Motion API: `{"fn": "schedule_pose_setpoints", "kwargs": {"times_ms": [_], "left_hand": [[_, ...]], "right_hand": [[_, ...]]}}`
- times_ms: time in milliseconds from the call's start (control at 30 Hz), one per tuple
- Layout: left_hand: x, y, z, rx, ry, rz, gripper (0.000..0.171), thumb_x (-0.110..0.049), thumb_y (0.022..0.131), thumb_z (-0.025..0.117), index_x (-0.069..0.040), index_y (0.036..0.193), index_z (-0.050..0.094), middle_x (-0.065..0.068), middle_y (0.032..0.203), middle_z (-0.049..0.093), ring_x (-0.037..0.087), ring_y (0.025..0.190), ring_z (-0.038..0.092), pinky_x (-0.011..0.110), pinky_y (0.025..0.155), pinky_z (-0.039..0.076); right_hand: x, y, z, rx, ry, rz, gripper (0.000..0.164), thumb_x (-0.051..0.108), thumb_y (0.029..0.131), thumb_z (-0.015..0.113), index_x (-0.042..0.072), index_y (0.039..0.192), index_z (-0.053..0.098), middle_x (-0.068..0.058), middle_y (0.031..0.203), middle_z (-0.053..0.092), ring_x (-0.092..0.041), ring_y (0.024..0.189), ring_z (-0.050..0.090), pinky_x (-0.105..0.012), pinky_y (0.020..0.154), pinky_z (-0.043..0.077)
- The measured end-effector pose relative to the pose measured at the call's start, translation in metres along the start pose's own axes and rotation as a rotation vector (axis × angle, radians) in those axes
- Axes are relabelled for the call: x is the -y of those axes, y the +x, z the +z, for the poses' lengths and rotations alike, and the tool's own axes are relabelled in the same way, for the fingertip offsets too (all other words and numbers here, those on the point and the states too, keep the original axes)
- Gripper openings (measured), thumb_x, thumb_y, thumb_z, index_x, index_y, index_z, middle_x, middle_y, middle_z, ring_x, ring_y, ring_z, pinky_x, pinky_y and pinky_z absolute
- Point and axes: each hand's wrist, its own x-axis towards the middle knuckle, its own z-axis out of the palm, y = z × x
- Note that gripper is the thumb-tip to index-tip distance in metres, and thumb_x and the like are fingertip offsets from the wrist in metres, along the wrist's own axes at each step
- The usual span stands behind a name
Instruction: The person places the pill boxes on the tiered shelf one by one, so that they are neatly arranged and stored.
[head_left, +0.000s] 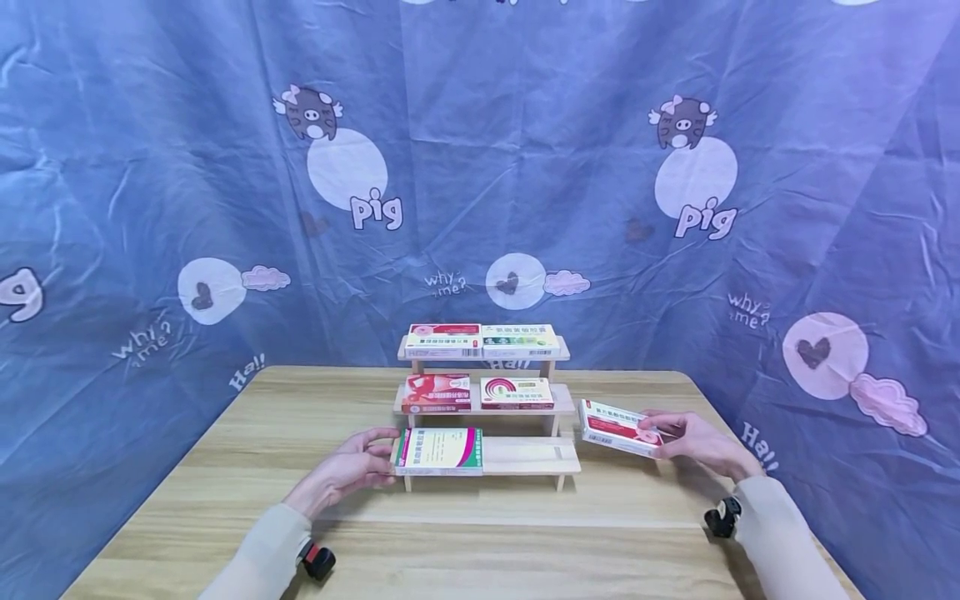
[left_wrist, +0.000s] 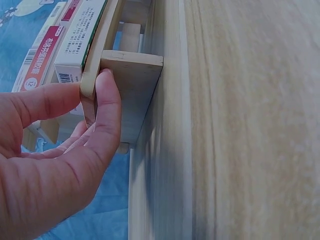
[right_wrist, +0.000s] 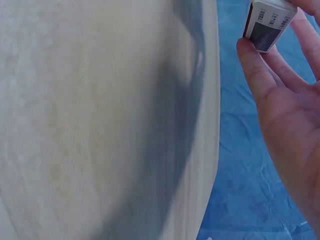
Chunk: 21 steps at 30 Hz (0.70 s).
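Note:
A three-tier wooden display stand (head_left: 532,454) carries medicine boxes. Its lowest board is pinched at the left end by my left hand (head_left: 352,467); in the left wrist view, the fingers of that hand (left_wrist: 60,165) lie on both sides of the board's edge (left_wrist: 91,80). A green, cream and magenta medicine box (head_left: 441,450) lies on that board, just beside the fingertips. My right hand (head_left: 693,442) grips a red and white medicine box (head_left: 618,429) by its right end, to the right of the stand. In the right wrist view only the end of this box (right_wrist: 267,25) shows.
The middle tier bears a red box (head_left: 437,393) and a white box with red rings (head_left: 516,392). On the top tier lie a red and white box (head_left: 444,340) and a white and green box (head_left: 520,341). A blue patterned cloth (head_left: 517,183) hangs behind the wooden table (head_left: 480,554).

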Motion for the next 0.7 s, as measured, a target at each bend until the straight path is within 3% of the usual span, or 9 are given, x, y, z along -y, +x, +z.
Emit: {"fn": "schedule_pose_setpoints", "kwargs": {"times_ms": [267,467,533,600,700], "left_hand": [[-0.002,-0.001,0.001,-0.004,0.004,-0.005,0.076,0.010,0.083,0.057,0.005,0.150,0.021,0.025,0.133,0.052,0.021,0.091,0.067,0.037,0.087,0.058],[-0.002,0.001,0.001,-0.002,0.001,-0.007,0.074,0.010,0.084,0.056,0.005,0.150,0.022,0.024,0.133,0.052,0.021,0.093,0.067,0.037,0.087,0.058],[-0.002,0.001,0.001,0.003,0.001,-0.006,0.074,0.010,0.084,0.056,0.005,0.150,0.022,0.024,0.132,0.053,0.021,0.094,0.067,0.037,0.087,0.058],[-0.002,0.001,0.000,0.006,0.004,-0.008,0.074,0.010,0.085,0.056,0.005,0.150,0.021,0.023,0.130,0.054,0.021,0.094,0.067,0.036,0.087,0.058],[-0.001,0.000,0.000,0.009,0.006,-0.009,0.074,0.010,0.085,0.056,0.005,0.150,0.021,0.022,0.128,0.055,0.021,0.094,0.066,0.036,0.087,0.058]], "right_hand": [[0.007,-0.005,-0.004,0.011,0.014,-0.022,0.052,0.004,0.075,0.076,-0.005,0.125,0.062,-0.029,0.148,0.041,0.017,0.114,0.045,-0.009,0.093,0.039],[0.009,-0.008,-0.006,0.111,0.120,-0.077,0.046,-0.002,0.079,0.071,-0.008,0.123,0.061,0.015,0.138,0.054,0.013,0.120,0.047,-0.008,0.096,0.039],[0.010,-0.009,-0.005,0.144,0.140,-0.088,0.044,-0.003,0.080,0.070,-0.009,0.123,0.061,0.021,0.135,0.055,0.012,0.121,0.047,-0.008,0.097,0.039],[0.013,-0.010,-0.003,0.162,0.140,-0.097,0.043,-0.003,0.080,0.069,-0.008,0.122,0.062,0.013,0.138,0.055,0.011,0.121,0.048,-0.009,0.097,0.039],[0.019,-0.010,0.000,0.178,0.130,-0.103,0.043,-0.004,0.080,0.070,-0.007,0.122,0.063,-0.019,0.147,0.047,0.009,0.121,0.049,-0.011,0.097,0.040]]}}
